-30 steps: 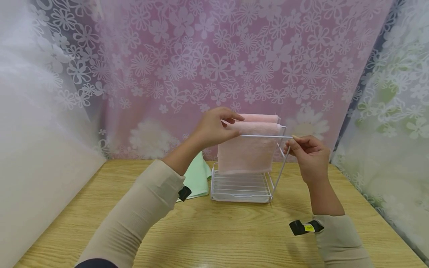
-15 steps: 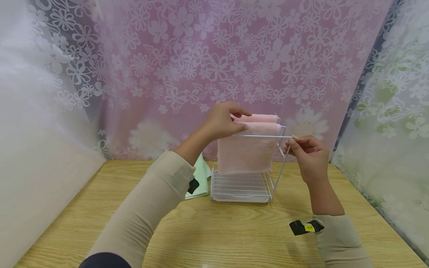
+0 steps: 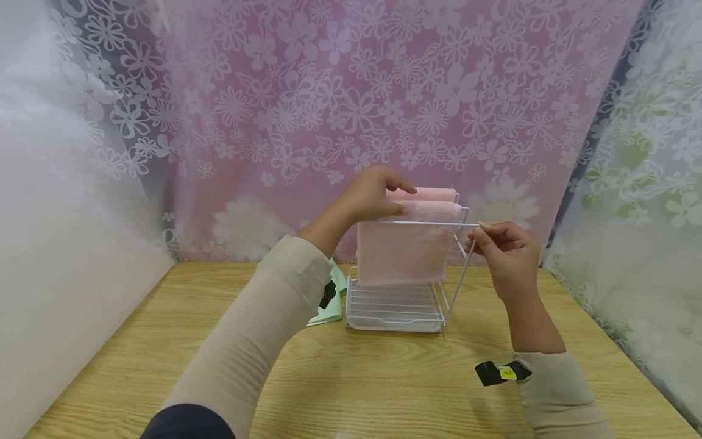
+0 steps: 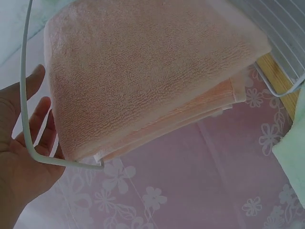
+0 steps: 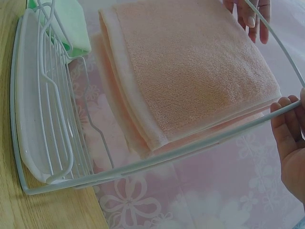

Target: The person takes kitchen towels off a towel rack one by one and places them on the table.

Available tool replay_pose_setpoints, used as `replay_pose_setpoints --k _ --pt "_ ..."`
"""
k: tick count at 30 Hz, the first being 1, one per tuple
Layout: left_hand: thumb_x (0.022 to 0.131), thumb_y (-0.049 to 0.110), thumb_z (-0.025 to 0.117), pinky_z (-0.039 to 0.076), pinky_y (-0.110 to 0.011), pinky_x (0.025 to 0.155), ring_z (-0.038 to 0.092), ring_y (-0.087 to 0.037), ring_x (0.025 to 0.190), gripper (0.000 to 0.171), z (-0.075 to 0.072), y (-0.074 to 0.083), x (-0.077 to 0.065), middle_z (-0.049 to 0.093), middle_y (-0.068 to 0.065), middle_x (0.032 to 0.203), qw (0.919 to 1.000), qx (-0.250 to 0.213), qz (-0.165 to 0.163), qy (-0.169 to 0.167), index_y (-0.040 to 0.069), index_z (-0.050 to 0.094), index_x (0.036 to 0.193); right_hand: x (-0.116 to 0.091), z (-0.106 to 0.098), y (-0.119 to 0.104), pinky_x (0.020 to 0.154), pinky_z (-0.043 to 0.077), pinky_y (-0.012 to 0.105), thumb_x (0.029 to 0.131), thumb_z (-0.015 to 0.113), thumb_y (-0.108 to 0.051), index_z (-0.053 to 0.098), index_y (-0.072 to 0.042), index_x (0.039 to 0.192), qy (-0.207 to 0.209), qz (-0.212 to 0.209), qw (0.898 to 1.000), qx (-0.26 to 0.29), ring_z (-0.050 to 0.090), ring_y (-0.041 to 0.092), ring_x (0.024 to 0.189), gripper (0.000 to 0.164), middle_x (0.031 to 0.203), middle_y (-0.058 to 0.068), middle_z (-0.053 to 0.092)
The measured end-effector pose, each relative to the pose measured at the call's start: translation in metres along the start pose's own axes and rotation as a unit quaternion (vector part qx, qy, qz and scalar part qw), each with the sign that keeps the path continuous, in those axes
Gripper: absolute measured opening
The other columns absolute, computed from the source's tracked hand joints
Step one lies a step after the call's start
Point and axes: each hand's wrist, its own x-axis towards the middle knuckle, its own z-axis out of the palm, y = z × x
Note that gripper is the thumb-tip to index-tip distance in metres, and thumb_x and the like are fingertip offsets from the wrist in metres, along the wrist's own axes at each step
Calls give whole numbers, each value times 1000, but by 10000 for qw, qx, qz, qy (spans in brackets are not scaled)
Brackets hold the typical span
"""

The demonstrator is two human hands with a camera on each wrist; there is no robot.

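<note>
A white wire rack (image 3: 459, 289) stands on the table, with a pink towel (image 3: 406, 253) draped over its upper bars. Behind that, a second pink fold (image 3: 428, 194) hangs over another bar. My left hand (image 3: 368, 194) is at the towel's top left, thumb in front and fingers reaching over it, loosely bent. In the left wrist view the left hand's fingers (image 4: 37, 121) touch the towel's edge beyond the rack's wire. My right hand (image 3: 507, 256) pinches the rack's front top right corner between thumb and fingers.
A white drip tray (image 3: 395, 324) lies under the rack's lower grid. A folded green cloth (image 3: 336, 311) rests on the wooden table (image 3: 395, 390), left of the rack and partly hidden by the left sleeve. A flowered pink curtain (image 3: 351, 91) hangs behind.
My left hand has moved right along the top of the towel, and its forearm covers more of the green cloth. The right hand stays on the rack's corner.
</note>
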Motion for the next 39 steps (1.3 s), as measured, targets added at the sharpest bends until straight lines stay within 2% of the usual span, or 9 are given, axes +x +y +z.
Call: replay_pose_setpoints --k 8,14,21,32,36,39 --pt "85 16 77 49 -26 79 57 -15 95 28 4 -1 8 68 -1 108 9996 -73 -11 -289 17 76 113 0 0 1 67 58 28 88 60 16 60 22 95 11 -15 10000 -51 68 20 68 10 81 14 69" --pt "85 15 77 50 -23 76 59 -15 92 30 7 0 14 69 -3 108 9986 -159 -120 -484 16 75 114 0 0 0 68 58 28 88 59 17 60 22 95 16 8 10000 10 68 20 67 8 81 14 70" --pt "82 11 79 50 -21 75 63 -13 86 31 12 -1 16 70 -3 102 9988 -241 -192 -391 15 76 112 0 0 0 68 58 29 88 60 16 60 21 95 13 20 10000 -11 68 22 67 8 81 14 69" --pt "82 19 81 49 -22 73 59 -13 84 30 16 0 19 71 2 97 9983 -115 -398 -416 16 77 111 0 4 1 67 58 29 87 61 17 60 24 96 157 -10 9999 52 68 23 69 11 81 15 69" --pt "82 18 80 47 -21 69 56 -12 80 27 17 0 19 72 2 95 9986 -84 -339 -402 16 77 109 0 5 -3 68 58 28 88 62 15 60 22 96 167 72 9998 -123 68 22 71 11 82 14 69" --pt "82 16 80 45 -20 68 54 -11 78 26 18 0 20 72 1 95 9989 -85 -262 -378 15 77 108 0 4 -7 68 58 27 89 63 10 61 18 99 118 188 9988 -444 68 22 71 13 83 13 69"
